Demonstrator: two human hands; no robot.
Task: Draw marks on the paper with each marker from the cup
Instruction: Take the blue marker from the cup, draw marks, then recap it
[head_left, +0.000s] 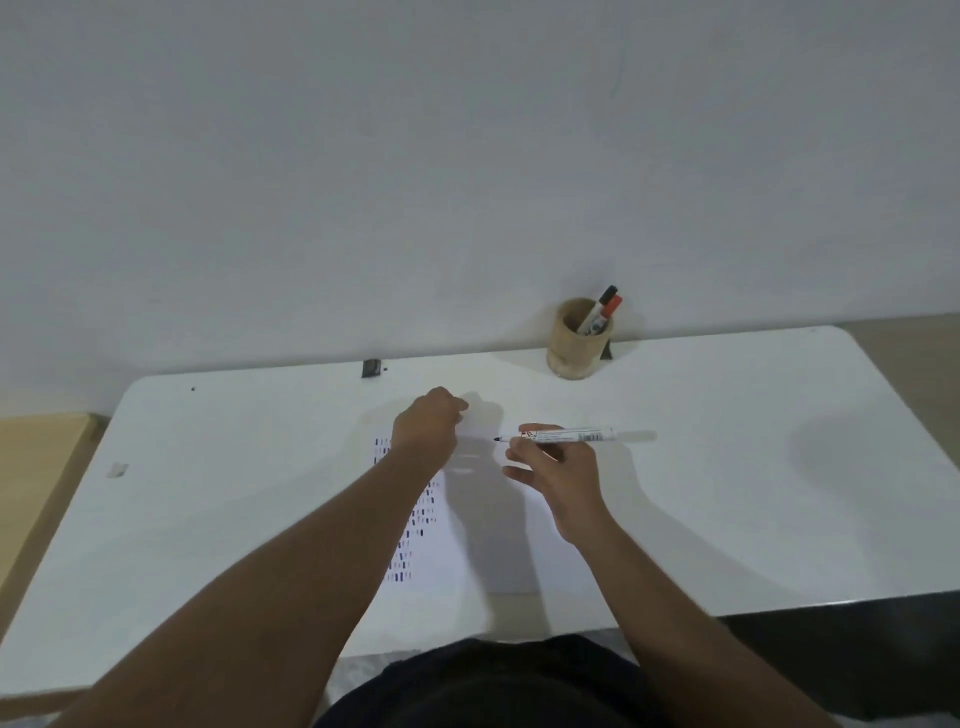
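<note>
A white surface (727, 467) with rounded corners stands pushed up against a plain pale wall (363, 156). Its far edge runs along the wall; its near edge lies just in front of the person, whose dark clothing shows at the bottom. To the left, past the surface's edge, sits a tan wooden piece of furniture (36, 467). The right half of the surface lies bare and wide, with only a soft shadow on it, and the left side holds just a small scrap of tape (117, 470).

In the middle lies a sheet of paper (493, 545), its near end reaching the front edge. Rows of short dark and reddish marks (415, 525) run down its left part, partly covered by the left forearm.

The left hand (428, 423) rests at the top of the paper, curled into a loose fist; whether it holds anything I cannot tell. The right hand (553, 465) grasps a marker (571, 435) between thumb and fingers, uncapped, lying level with its dark tip pointing left, above the paper's upper right part.

Well back by the wall stands a round wooden cup (576, 348) with two more markers (602, 309) leaning inside, one black-capped, one red-capped. A small dark clip (371, 368) sits on the far edge, left of the cup.
</note>
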